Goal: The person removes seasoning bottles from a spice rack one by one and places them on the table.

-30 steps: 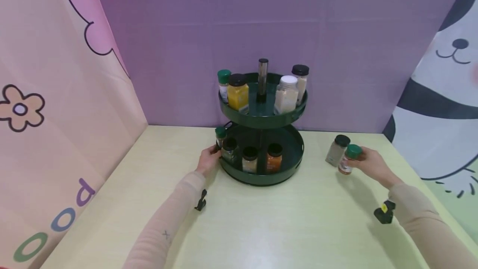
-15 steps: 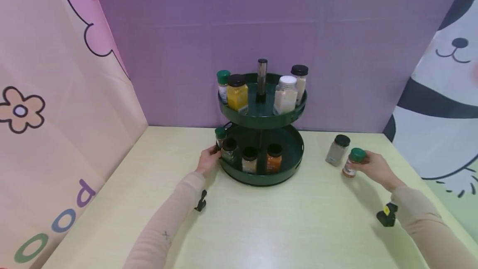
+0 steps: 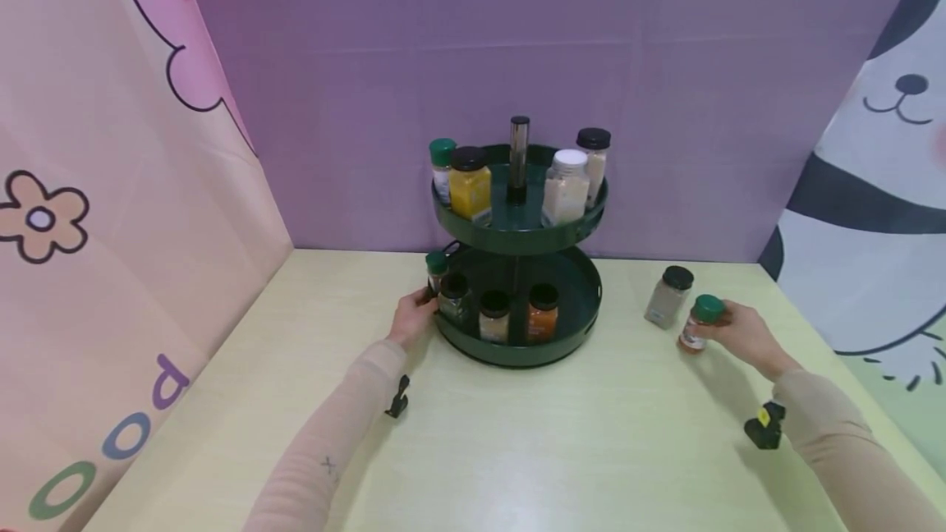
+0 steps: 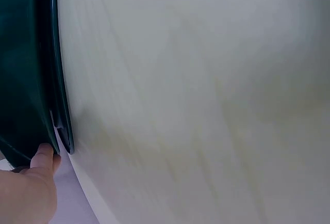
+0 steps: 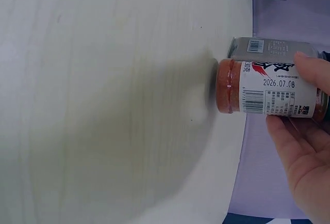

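Because its smooth, rigid body is probably light but possibly slippery, the green-capped spice jar (image 5: 258, 91) should be held around its labelled sides. Right hand (image 3: 741, 337): thumb and fingers pinch it, beside the black-capped jar (image 3: 665, 305); left hand (image 3: 412, 320): pinches the lower wall of the two-tier spice stand (image 3: 517, 355).

Soft, even light leaves pale glare on the table (image 3: 532, 450) and blurry-edged shadows.
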Motion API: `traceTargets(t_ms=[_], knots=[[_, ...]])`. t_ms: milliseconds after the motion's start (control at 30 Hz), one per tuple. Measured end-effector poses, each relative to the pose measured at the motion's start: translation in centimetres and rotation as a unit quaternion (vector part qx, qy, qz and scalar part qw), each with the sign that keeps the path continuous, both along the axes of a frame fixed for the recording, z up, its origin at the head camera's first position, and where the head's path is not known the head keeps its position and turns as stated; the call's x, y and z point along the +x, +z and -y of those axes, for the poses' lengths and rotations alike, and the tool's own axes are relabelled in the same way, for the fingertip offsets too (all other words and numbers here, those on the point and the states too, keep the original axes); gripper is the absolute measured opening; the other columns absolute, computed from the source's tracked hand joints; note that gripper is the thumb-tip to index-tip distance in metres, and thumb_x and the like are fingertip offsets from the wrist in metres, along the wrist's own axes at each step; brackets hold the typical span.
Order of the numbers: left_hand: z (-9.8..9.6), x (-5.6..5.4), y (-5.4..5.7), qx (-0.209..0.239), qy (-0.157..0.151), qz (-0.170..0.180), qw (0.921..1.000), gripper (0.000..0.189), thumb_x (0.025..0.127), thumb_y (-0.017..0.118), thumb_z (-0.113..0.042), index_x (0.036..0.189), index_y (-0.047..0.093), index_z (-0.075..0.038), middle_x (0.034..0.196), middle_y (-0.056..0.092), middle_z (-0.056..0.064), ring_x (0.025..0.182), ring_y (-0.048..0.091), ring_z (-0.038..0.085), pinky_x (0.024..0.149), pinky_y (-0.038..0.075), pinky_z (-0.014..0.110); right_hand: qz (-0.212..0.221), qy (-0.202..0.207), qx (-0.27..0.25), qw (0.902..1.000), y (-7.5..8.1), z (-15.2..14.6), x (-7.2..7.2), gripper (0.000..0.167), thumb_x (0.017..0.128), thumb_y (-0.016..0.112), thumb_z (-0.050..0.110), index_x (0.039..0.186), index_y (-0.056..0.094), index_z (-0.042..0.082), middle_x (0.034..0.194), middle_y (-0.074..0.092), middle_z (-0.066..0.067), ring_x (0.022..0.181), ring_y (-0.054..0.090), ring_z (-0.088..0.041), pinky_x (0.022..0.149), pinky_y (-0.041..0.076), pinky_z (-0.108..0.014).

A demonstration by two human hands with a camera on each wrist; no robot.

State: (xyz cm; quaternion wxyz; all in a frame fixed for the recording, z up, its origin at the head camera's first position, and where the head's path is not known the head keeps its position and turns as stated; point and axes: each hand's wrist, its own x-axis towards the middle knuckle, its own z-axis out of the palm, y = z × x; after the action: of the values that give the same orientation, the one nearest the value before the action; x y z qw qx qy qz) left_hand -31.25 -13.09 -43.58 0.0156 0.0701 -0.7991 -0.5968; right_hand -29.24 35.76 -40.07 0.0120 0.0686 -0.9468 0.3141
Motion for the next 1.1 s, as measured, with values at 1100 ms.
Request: traceTargets(t_ms=[1100], knots=[[0.16,0.07,-0.14,-0.003,-0.008,-0.007,0.9999,0.045,0.091,0.047,-0.009,0.135,0.041,0.002,0.134,0.047,0.022,0.124,0.045,0.031,0.104,0.037,0.041,0.043,-0.014,-0.027,0.9986,-0.75,-0.13,0.26,0.066,0.084,0.064,0.035,0.123,0.043,-0.013,0.118,0.053,-0.034,0.107,0.053,-0.045,0.088,0.045,-0.053]])
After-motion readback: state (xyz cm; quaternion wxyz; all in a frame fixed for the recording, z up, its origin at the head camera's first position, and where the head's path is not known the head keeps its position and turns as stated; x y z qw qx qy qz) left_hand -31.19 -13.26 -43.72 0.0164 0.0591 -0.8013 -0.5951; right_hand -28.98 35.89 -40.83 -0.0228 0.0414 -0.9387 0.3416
